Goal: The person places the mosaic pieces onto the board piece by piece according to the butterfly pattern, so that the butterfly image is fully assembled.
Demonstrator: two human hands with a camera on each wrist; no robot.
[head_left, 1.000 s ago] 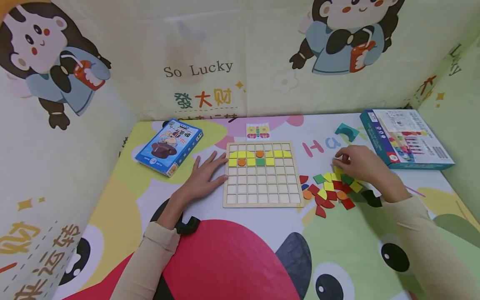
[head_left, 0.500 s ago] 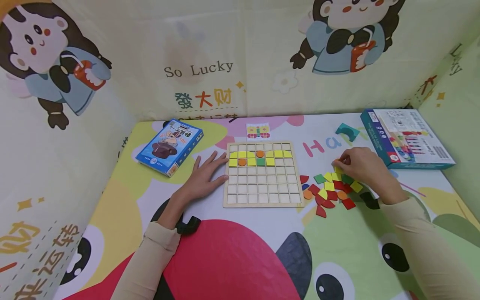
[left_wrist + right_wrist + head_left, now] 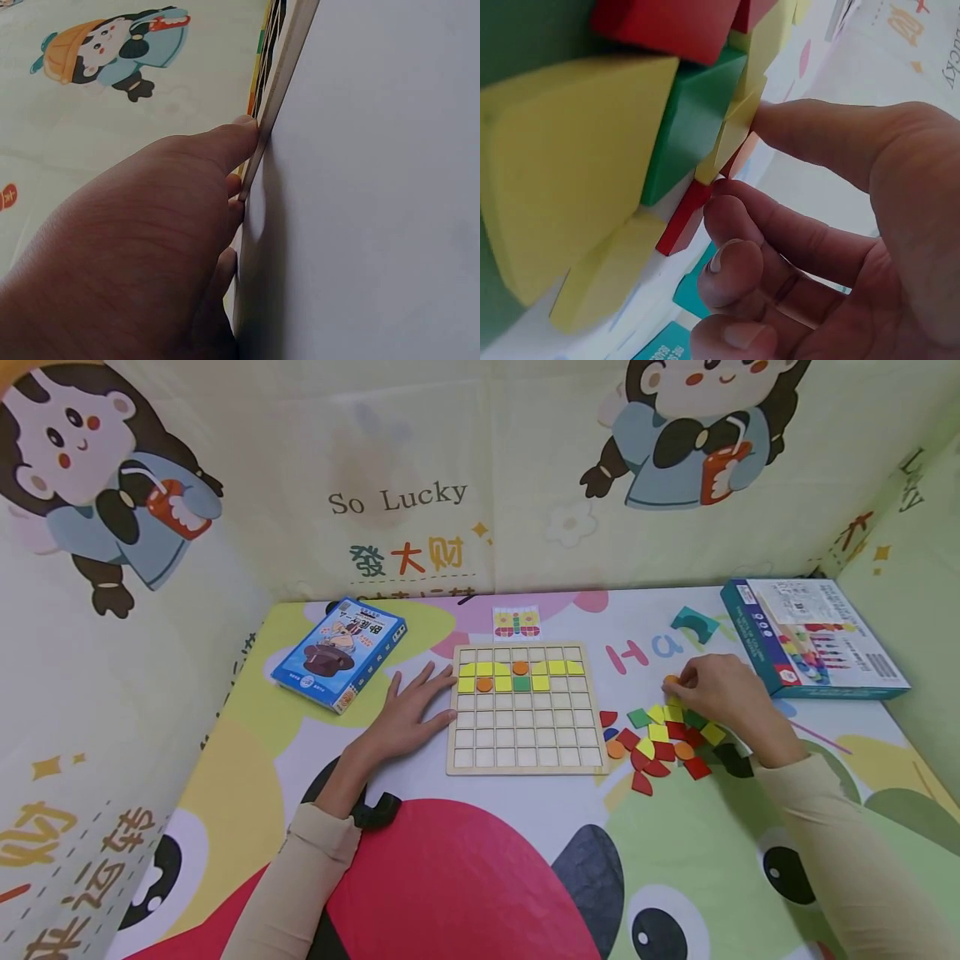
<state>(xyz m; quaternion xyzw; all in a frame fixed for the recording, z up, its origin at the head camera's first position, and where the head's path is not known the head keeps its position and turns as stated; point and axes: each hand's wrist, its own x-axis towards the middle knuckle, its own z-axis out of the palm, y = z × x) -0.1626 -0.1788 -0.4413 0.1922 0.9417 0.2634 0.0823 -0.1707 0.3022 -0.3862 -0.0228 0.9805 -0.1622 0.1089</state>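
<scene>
1. Compared with 1 second ago, an orange tile (image 3: 671, 679) now shows at the fingertips of the right hand (image 3: 723, 700), and the right forearm has shifted slightly left.
2. The left hand (image 3: 407, 718) and the board (image 3: 521, 739) have stayed in place; the board carries the same 12 tiles: 9 yellow, 2 orange and 1 green.
3. The right hand is palm down over the far side of the loose tiles (image 3: 663, 750), right of the board, fingers bent; its thumb touches a yellow tile (image 3: 735, 129). I cannot tell whether it grips any tile.
4. The left hand grasps nothing: its fingers are spread on the table (image 3: 510, 827), with the fingertips and thumb at the board's left edge.
</scene>
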